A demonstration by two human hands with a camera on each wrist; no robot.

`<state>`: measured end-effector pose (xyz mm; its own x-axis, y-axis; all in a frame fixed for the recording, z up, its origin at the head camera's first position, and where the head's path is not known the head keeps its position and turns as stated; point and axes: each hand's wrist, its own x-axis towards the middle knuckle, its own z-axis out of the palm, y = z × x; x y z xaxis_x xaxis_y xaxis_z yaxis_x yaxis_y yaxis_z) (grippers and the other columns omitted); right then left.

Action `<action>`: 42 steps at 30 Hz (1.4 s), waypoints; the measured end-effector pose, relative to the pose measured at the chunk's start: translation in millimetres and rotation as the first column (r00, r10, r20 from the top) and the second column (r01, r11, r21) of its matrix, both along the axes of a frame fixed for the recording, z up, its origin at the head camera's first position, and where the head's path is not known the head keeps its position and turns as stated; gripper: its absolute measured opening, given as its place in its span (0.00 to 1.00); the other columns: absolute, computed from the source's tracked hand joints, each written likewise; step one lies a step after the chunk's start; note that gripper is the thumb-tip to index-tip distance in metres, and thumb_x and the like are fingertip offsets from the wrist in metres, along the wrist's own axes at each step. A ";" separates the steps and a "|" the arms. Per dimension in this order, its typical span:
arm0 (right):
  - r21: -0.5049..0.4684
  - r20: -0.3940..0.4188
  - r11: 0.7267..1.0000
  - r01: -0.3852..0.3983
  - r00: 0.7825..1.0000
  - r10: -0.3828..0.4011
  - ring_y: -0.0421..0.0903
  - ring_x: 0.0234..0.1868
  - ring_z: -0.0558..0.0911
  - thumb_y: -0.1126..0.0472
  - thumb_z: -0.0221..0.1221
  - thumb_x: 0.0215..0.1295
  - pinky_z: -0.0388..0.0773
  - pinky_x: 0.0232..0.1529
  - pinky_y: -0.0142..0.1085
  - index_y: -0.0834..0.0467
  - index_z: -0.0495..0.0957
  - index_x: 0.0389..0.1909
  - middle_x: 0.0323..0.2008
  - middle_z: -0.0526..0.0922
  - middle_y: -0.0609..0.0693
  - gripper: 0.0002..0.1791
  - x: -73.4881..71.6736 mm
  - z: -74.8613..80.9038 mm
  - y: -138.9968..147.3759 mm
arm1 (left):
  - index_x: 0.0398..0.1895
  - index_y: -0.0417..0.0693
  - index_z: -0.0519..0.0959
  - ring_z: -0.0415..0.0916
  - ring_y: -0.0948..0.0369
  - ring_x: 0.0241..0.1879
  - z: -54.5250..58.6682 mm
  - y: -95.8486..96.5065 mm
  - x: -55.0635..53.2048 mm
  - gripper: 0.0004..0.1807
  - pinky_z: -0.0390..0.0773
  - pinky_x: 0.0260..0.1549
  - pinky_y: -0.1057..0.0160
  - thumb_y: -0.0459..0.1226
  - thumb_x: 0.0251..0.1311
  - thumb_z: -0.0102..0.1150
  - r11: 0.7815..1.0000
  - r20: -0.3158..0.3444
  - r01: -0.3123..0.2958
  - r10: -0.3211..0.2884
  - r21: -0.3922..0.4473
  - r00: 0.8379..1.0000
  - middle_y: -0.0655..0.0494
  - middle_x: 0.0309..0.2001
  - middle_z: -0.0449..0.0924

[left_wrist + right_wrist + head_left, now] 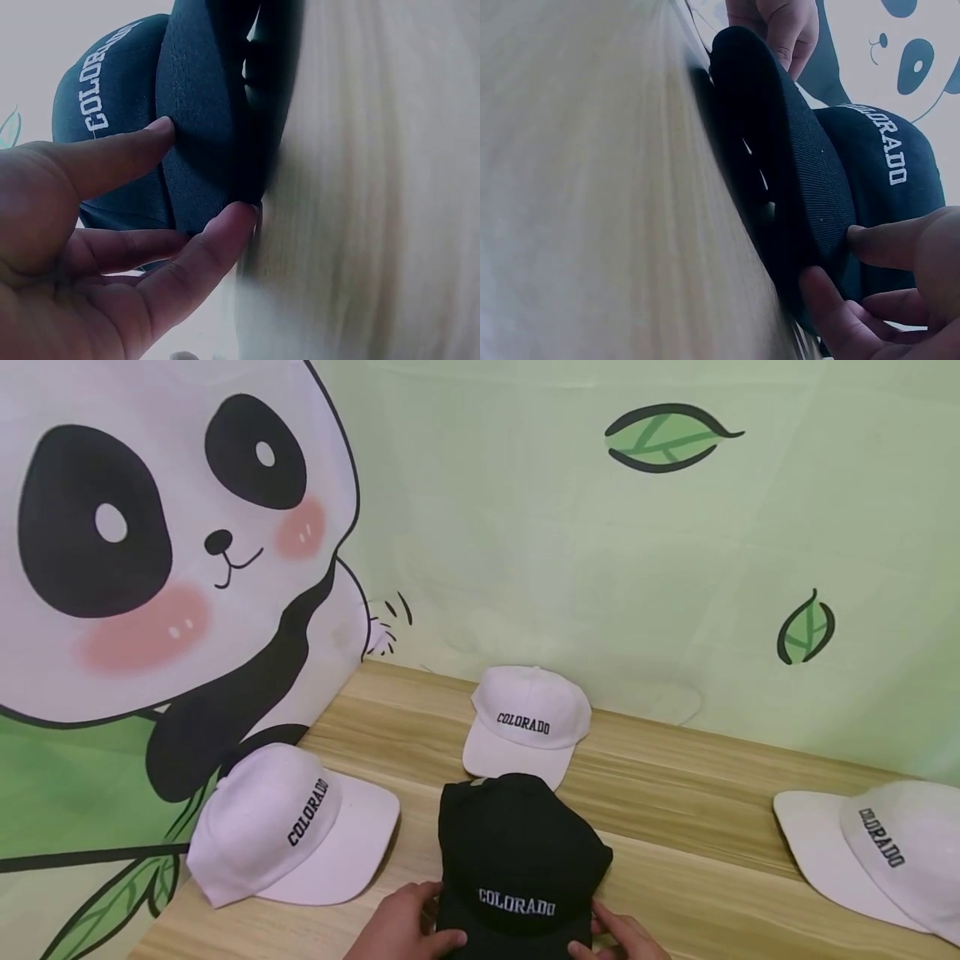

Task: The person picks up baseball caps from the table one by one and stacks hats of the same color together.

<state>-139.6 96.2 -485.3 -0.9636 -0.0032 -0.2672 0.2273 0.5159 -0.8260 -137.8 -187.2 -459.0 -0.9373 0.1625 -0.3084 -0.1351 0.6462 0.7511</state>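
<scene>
A: Where is the black cap?

B: In the lower middle of the frame, over the table. A white cap is just above it in the frame. Part of the brim gets cut off by the bottom edge of the head view.

A: What are the hands doing?

B: They both pinch the brim. The left hand has one side and the right hand has the other. Each thumb lies on top, and the fingers curl round the edge.

A: How can the person do this part well?

B: A soft squeeze, the same on both sides, seems best. Then the brim should not bend or tip. If one hand pulls harder, the cap may twist. The round part looks soft, so pushing on it might squash it. The brim looks like the better place to hold.

A: Which way does the black cap point?

B: Its brim points to the bottom of the frame, toward the person. The round part is higher, nearer the middle. Its long line, from brim to back, goes almost straight up and down the frame. The white word COLORADO on it reads the right way up.

A: Does the brim touch the table?

B: It is too hard to tell. Both wrist views show little bright gaps under the brim.
</scene>
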 end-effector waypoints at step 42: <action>0.061 -0.686 0.998 0.008 0.727 0.036 0.26 0.21 0.74 0.65 0.76 0.41 0.76 0.23 0.25 0.50 0.80 0.37 0.29 0.77 0.40 0.21 26.1 99.1 -79.3 | 0.60 0.38 0.74 0.80 0.61 0.33 9.6 -45.6 20.5 0.36 0.80 0.33 0.58 0.51 0.53 0.69 0.951 -0.051 -0.306 0.304 -0.044 0.951 0.54 0.37 0.81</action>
